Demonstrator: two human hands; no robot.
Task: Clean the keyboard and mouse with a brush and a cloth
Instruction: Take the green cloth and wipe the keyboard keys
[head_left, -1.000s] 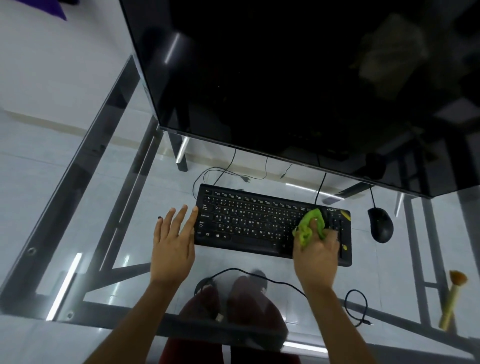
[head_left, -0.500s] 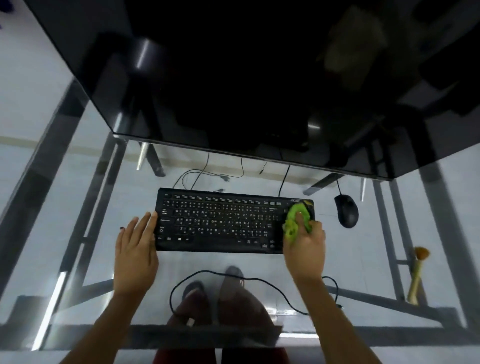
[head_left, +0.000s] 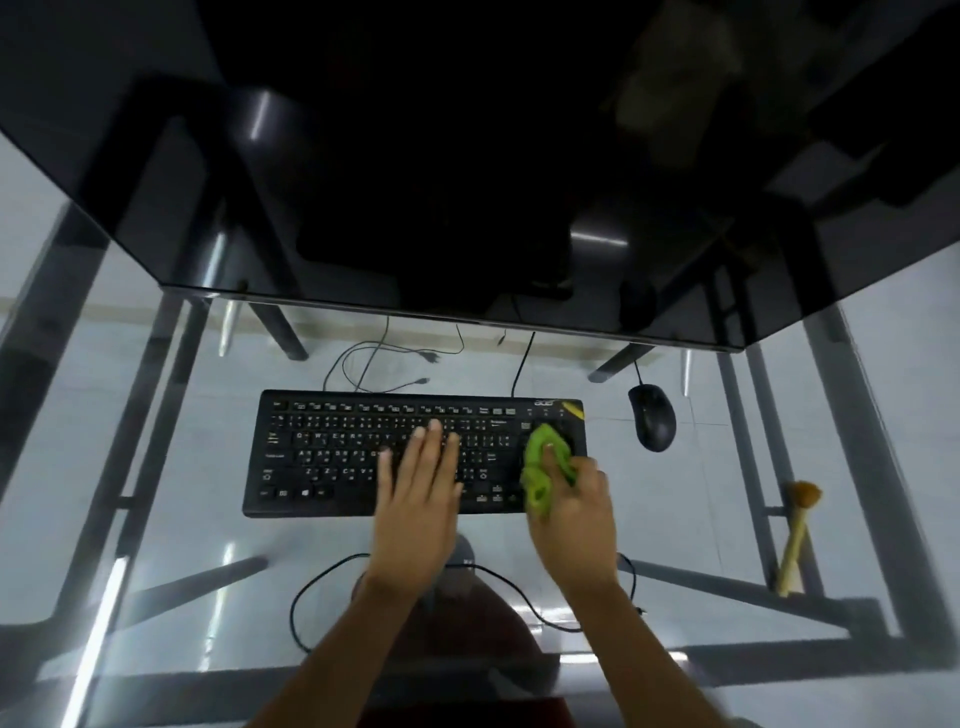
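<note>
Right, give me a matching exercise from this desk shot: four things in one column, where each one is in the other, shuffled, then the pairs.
Things
1. cloth
2. brush
3. mouse
4. left hand

Places
A. lying on the glass table at the far right, away from both hands
B. flat over the middle keys of the keyboard
C. bunched in the right hand at the keyboard's right end
D. on the glass just right of the keyboard, untouched

Pairs: 1-C, 2-A, 3-D, 4-B

Left hand flat, fingers extended; right hand clenched.
</note>
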